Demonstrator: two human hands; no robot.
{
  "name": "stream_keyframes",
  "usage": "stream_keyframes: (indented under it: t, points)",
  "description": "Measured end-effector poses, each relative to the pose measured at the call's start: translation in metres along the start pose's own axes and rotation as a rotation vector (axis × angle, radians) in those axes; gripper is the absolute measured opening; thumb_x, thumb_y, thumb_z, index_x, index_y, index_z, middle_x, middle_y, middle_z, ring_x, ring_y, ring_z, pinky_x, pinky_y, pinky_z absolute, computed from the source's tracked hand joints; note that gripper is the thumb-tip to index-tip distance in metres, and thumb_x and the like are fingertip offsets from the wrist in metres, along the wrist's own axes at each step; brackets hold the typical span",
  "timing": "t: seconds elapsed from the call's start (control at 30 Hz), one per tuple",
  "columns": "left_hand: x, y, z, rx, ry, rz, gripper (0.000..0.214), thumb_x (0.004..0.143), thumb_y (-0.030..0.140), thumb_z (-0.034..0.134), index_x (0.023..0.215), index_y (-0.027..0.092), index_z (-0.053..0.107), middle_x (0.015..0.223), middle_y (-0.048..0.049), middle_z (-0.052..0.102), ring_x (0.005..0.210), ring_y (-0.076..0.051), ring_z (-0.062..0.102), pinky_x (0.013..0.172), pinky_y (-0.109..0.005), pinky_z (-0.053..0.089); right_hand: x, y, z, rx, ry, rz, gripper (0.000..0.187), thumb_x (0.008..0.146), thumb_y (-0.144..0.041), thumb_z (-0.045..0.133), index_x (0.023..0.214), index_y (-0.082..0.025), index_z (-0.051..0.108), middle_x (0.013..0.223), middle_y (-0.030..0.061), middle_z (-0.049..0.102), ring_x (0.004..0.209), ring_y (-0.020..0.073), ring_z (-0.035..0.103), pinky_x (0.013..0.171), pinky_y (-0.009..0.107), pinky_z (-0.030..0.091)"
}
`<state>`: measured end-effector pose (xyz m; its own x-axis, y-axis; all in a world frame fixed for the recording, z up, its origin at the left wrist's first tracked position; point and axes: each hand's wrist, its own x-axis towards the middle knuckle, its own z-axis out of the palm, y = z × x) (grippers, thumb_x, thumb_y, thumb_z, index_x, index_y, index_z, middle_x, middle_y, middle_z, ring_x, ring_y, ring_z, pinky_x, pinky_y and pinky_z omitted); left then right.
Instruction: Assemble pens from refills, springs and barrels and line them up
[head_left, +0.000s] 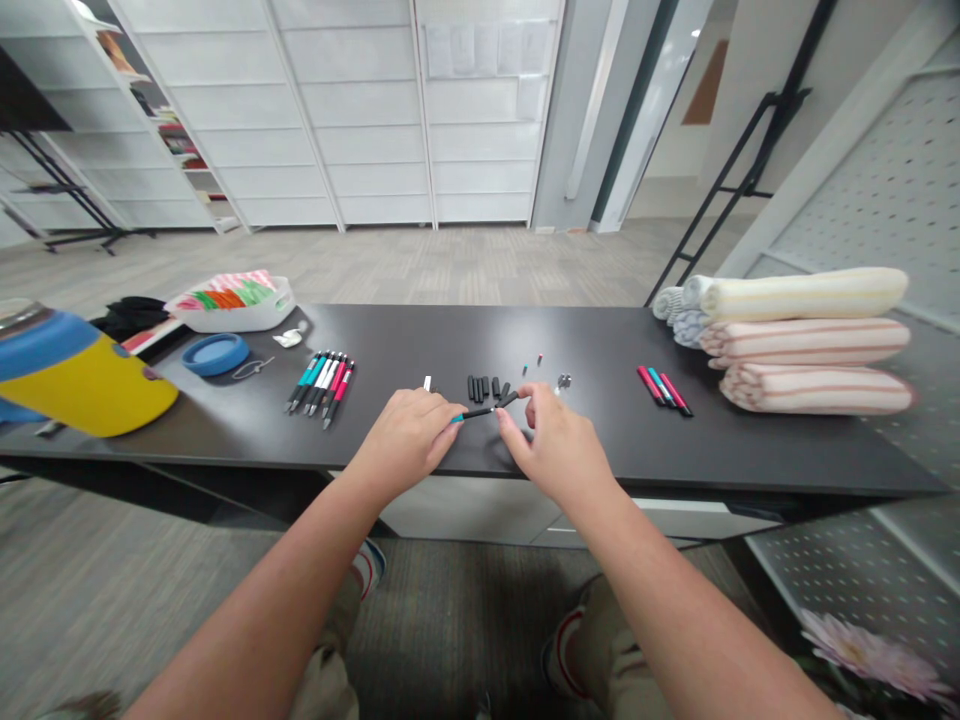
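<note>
My left hand is closed on a pen with a teal barrel and a black front part, its tip pointing right. A short black tube-like piece is pinched in my right hand, close to the pen's tip. I cannot tell whether the two touch. Just beyond my fingers, several short black cylinders lie in a row. Some small silvery parts are beside my right hand. A tiny teal piece and a tiny red-tipped piece lie farther back.
Left on the dark table are a row of pens, a blue ring-shaped lid, a white basket and a yellow-and-blue bottle. To the right lie pen barrels and rolled towels.
</note>
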<state>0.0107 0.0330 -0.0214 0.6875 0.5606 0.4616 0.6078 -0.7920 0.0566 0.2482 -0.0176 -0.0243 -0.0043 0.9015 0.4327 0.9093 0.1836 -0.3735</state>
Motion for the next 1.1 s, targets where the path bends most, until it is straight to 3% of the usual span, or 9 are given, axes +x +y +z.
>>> stream_keyframes:
  t: [1.1]
  points:
    - [-0.0012, -0.0022, 0.0043, 0.049, -0.013, 0.085, 0.027, 0.107, 0.028, 0.053, 0.126, 0.017, 0.069, 0.102, -0.0103, 0.077, 0.096, -0.025, 0.07, 0.086, -0.042, 0.049, -0.0017, -0.0001, 0.0059, -0.043, -0.003, -0.057, 0.036, 0.104, -0.054, 0.053, 0.117, -0.021, 0.057, 0.093, 0.0061, 0.075, 0.07, 0.0223, 0.07, 0.059, 0.031, 0.038]
